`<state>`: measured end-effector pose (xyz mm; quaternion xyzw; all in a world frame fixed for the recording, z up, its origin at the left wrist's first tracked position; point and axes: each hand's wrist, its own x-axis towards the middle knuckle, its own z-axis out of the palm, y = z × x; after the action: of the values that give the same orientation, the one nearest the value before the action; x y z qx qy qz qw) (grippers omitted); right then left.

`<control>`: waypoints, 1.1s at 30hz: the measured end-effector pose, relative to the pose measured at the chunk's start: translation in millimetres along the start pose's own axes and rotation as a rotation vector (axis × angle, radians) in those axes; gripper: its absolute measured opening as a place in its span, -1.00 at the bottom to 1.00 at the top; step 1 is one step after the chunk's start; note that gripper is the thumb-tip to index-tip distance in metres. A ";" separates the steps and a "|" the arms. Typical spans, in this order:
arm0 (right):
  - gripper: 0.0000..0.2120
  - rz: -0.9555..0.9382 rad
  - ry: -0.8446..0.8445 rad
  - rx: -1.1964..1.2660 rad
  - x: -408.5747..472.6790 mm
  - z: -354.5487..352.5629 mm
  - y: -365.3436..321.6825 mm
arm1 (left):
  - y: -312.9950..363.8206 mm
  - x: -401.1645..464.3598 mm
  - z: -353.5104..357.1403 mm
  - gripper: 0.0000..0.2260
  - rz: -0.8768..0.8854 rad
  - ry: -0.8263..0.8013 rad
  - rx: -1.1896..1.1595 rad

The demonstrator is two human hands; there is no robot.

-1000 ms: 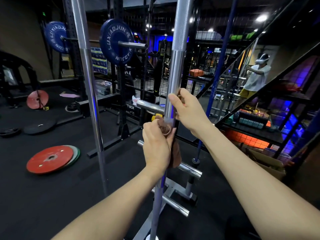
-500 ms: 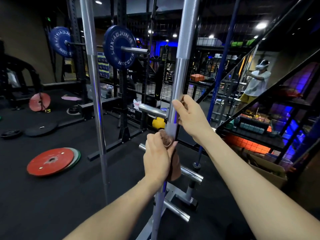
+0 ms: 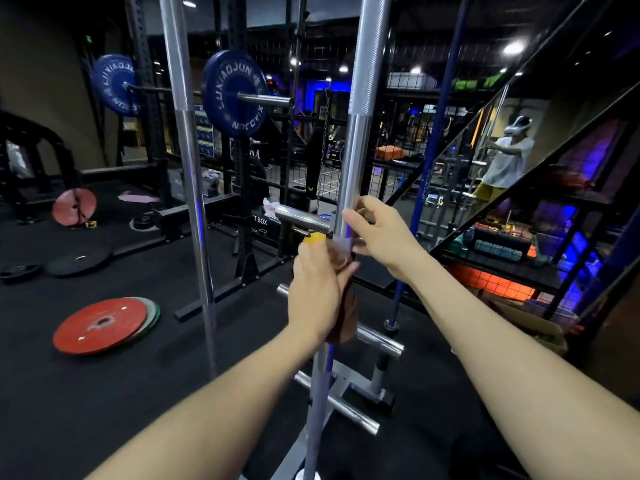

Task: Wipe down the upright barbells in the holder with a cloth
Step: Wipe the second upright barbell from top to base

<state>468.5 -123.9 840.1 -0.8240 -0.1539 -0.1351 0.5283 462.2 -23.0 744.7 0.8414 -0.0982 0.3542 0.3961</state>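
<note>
While the right hand (image 3: 382, 233) grips the upright barbell (image 3: 353, 161), left hand (image 3: 317, 292) grip closed around brown cloth (image 3: 344, 320)

I see open room between the two upright barbells (image 3: 356, 150) (image 3: 188, 188) — chrome pegs (image 3: 304, 218) jut left beside my hands.

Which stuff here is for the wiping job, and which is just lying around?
For the job:
- brown cloth, gripped by the left hand
- near barbell, held by the right hand
- second upright barbell

Just lying around:
- red plate on the floor
- black plate
- blue plates on a racked bar
</note>
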 end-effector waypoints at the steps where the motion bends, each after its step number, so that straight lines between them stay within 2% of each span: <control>1: -0.86 0.013 -0.012 0.012 -0.4 -0.1 0.7 | -10.2 -18.5 4.6 -0.54 -0.057 -0.060 0.019; 3: -0.90 0.020 -0.021 0.030 -1.8 0.7 1.7 | -26.7 -44.0 8.3 -0.60 -0.157 -0.152 0.009; 5: -0.89 0.022 -0.017 0.021 -1.4 0.9 3.0 | -28.7 -41.3 7.7 -0.66 -0.142 -0.173 0.027; 9: -0.86 0.000 -0.004 0.037 0.6 2.0 6.1 | -0.8 4.9 -6.5 -0.58 -0.027 -0.009 -0.120; 11: -0.85 -0.007 0.005 0.040 1.2 2.8 7.1 | 6.8 17.4 -8.1 -0.57 0.003 0.023 -0.113; 18: -0.90 0.000 0.007 0.031 -0.9 2.5 3.9 | -25.0 -25.2 2.9 -0.68 -0.144 -0.191 0.043; 24: -0.87 -0.001 0.008 0.079 -1.4 5.6 5.0 | 8.3 21.8 -8.1 -0.68 -0.076 0.060 -0.148; 28: -0.86 -0.011 0.011 0.046 -4.0 4.6 4.7 | -11.4 -1.8 -1.1 -0.77 -0.178 -0.028 -0.145; 31: -0.85 -0.006 0.003 0.047 -5.9 3.9 4.0 | -27.0 -26.5 2.2 -0.80 -0.198 -0.176 0.003; 33: -0.84 -0.002 0.006 0.045 -5.6 3.4 3.6 | -19.8 -15.3 -0.3 -0.75 -0.134 -0.123 0.001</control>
<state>465.0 -122.9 833.6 -0.8113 -0.1560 -0.1344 0.5472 459.7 -11.3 722.7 0.8664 -0.0657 0.2746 0.4118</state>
